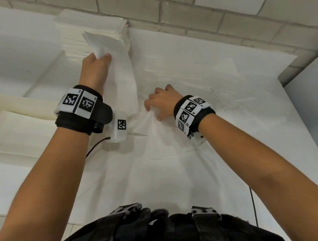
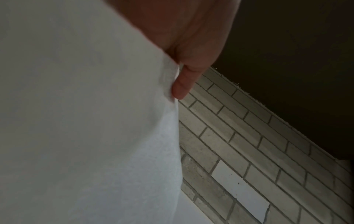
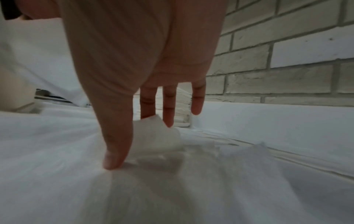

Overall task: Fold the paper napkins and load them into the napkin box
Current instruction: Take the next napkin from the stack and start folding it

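Pinching a white paper napkin (image 1: 118,74) at its upper part, the left hand (image 1: 95,68) holds it lifted above the white table (image 1: 246,145), and the sheet hangs down from the grip toward the tabletop. In the left wrist view the napkin fills most of the picture, with one of the fingers (image 2: 184,81) of that hand laid along its edge and the brick wall (image 2: 249,136) behind it.

The right hand (image 1: 161,103) is low over the middle of the table, where another napkin (image 1: 153,131) lies spread and wrinkled. Its thumb (image 3: 114,144) presses down on the paper, and a small bunched fold of the sheet stands up between the thumb and the first fingers, which curl toward it. The little finger hangs clear of the paper. So this hand gathers a pinch of the flat napkin rather than lying spread on it.

At the far left of the table, against the wall, stands a tall stack of napkins (image 1: 81,34), just behind the lifted sheet. More white sheets lie flat farther right on the table, hard to tell apart from the surface. A cream-coloured box edge (image 1: 14,104) shows at the left, beside the left wrist; whether it is the napkin box I cannot tell. Both wrists wear black bands with printed marker tags (image 1: 78,102).
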Tool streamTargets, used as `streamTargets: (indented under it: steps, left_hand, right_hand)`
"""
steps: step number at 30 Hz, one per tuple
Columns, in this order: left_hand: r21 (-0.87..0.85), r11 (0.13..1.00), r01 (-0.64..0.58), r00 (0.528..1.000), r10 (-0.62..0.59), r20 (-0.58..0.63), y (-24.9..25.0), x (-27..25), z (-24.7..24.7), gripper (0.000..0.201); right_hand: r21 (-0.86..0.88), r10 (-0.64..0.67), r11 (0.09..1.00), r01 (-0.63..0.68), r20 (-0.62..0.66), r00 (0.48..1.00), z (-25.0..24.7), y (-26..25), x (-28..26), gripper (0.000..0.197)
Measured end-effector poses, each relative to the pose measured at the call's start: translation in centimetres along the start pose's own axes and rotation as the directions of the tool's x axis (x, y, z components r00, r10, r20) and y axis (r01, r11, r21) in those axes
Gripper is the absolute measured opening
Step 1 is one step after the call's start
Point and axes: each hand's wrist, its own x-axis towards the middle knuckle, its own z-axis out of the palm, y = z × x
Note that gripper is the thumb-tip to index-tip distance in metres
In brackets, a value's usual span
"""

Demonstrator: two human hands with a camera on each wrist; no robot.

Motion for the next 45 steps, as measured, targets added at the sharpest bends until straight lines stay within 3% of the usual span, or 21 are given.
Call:
streamTargets:
  steps: [6,9,11,14,16,19,24,28,30,33,35,37,38,39,41,42,43,45]
  left_hand:
    - [0.038,0.999,0.011,1.000,-0.011,0.014,-0.3,0.3,0.3,0.020]
    - [0.043,0.999,0.021,1.000,-0.022,0.018,-0.5,0.4,0.3,0.027]
    - [0.046,0.999,0.025,0.999,-0.026,0.024,-0.6,0.4,0.5,0.023]
    - [0.050,0.998,0.038,0.998,-0.040,0.043,-0.6,0.1,0.8,0.017]
    - [0.061,0.997,0.048,0.997,-0.052,0.063,-0.7,-0.1,1.1,0.020]
    - [0.110,0.990,0.086,0.984,-0.101,0.145,-1.1,-0.8,2.3,0.030]
    - [0.163,0.981,0.109,0.907,-0.165,0.388,-1.7,-2.9,4.7,0.042]
    - [0.117,0.991,0.060,0.797,-0.118,0.593,-1.4,-4.1,5.5,0.066]
    - [0.165,0.986,-0.035,0.764,-0.080,0.641,-1.2,-5.1,5.8,0.049]
    - [0.089,0.996,-0.022,0.792,-0.037,0.609,-1.6,-5.5,5.8,0.039]
    - [0.009,0.998,0.055,0.834,-0.051,0.549,-1.8,-5.3,5.7,0.036]
    - [-0.075,0.991,0.114,0.858,-0.060,0.510,-1.7,-5.3,5.7,0.029]
    - [-0.121,0.984,0.129,0.865,-0.052,0.498,-1.6,-5.3,5.7,0.028]
    - [-0.163,0.978,0.131,0.874,-0.036,0.485,-1.5,-5.3,5.8,0.029]
    - [-0.234,0.965,0.113,0.886,0.009,0.464,-1.1,-5.4,6.2,0.030]
    - [-0.264,0.959,0.103,0.886,0.032,0.462,-0.8,-5.5,6.5,0.028]
    - [-0.282,0.955,0.090,0.889,0.051,0.456,-0.6,-5.7,6.9,0.026]
    - [-0.275,0.961,0.035,0.898,0.090,0.431,-0.3,-6.0,7.3,0.027]
  right_hand:
    - [0.206,0.137,0.970,-0.126,-0.039,0.990,0.5,0.8,-0.8,0.049]
    - [0.318,0.157,0.938,-0.134,-0.047,0.986,0.6,1.2,-1.5,0.027]
    - [0.332,0.153,0.935,-0.125,-0.058,0.987,0.3,1.6,-2.1,0.017]
    - [0.259,0.128,0.961,-0.097,-0.107,0.986,-0.3,2.1,-3.1,0.021]
    - [0.202,0.122,0.975,-0.088,-0.165,0.979,-0.8,2.5,-3.8,0.020]
    - [0.277,0.153,0.958,-0.079,-0.257,0.954,-3.1,2.8,-5.2,0.022]
    - [0.274,0.149,0.960,-0.053,-0.345,0.927,-7.9,2.8,-6.6,0.026]
    - [0.331,0.217,0.938,-0.105,-0.322,0.921,-9.3,2.7,-7.3,0.027]
    - [0.424,0.267,0.898,-0.117,-0.316,0.910,-9.6,2.7,-7.7,0.032]
    - [0.376,0.281,0.918,-0.124,-0.398,0.873,-9.7,2.6,-8.1,0.044]
    - [0.401,0.354,0.904,-0.148,-0.510,0.784,-8.8,3.2,-8.5,0.057]
    - [0.632,0.530,0.767,-0.113,-0.524,0.666,-7.6,3.6,-9.5,0.074]
    - [0.761,0.624,0.643,-0.082,-0.460,0.632,-6.8,3.6,-10.1,0.082]
    - [0.869,0.691,0.491,-0.056,-0.349,0.632,-6.1,3.4,-10.6,0.089]
    - [0.972,0.668,0.232,-0.035,-0.133,0.732,-4.6,2.8,-11.1,0.091]
    - [0.987,0.604,0.160,-0.023,-0.080,0.793,-4.0,2.5,-11.2,0.084]
    - [0.994,0.549,0.114,0.005,-0.067,0.833,-3.3,2.3,-11.2,0.072]
    - [0.995,0.535,0.066,0.074,-0.098,0.839,-2.6,2.0,-11.1,0.045]
